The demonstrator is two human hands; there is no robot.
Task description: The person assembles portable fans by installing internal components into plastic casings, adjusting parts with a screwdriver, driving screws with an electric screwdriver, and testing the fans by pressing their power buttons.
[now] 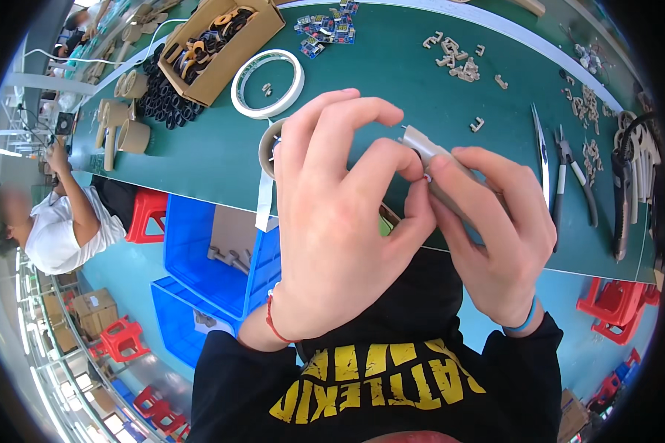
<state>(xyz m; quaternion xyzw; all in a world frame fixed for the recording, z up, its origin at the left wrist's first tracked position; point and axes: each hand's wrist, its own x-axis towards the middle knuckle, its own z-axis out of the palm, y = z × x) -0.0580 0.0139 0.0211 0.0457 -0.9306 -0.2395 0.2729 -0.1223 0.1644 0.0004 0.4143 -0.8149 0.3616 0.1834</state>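
My right hand [495,229] is wrapped round a beige-grey plastic part [420,142], long and rounded, its far end jutting out past the fingers. My left hand [340,214] meets it from the other side, thumb and index finger pinched together at its edge. Something tiny and pale is at that pinch, too small to name. The other left fingers arch above the table. Partly hidden behind my left hand stands a round beige cup-like part [265,151] with wires inside. A strip of white tape [264,199] hangs down beside it over the table edge.
On the green table [377,66] lie a tape roll [298,83], a cardboard box [262,33] of parts, blue circuit boards [329,28], small beige clips [462,68], tweezers [541,151] and pliers [562,159]. Blue crates [181,236] stand below left. A co-worker [66,229] sits far left.
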